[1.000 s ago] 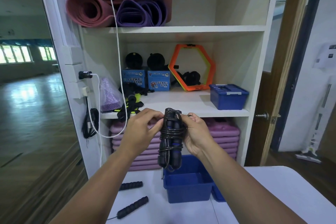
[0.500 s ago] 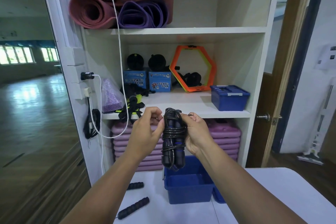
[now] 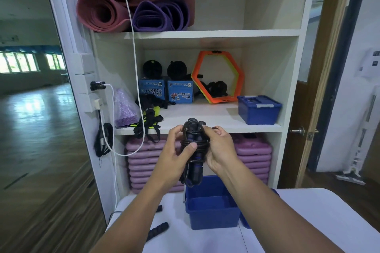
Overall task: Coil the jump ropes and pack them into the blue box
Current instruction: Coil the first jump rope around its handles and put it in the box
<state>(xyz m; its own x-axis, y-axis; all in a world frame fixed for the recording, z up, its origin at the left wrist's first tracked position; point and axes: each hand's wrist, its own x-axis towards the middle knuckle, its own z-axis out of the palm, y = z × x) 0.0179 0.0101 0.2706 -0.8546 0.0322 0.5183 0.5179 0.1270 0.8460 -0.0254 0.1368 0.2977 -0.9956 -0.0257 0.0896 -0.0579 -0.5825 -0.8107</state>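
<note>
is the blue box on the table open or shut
Open. The blue box has no lid on and its inside shows. The coiled jump rope is above it, held by the left hand and right hand.

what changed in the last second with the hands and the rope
The left hand shifted its hold: its thumb slid from the top of the coiled jump rope down onto the wraps around its middle. The right hand kept gripping it; nothing was let go, and the blue box stayed put.
</note>
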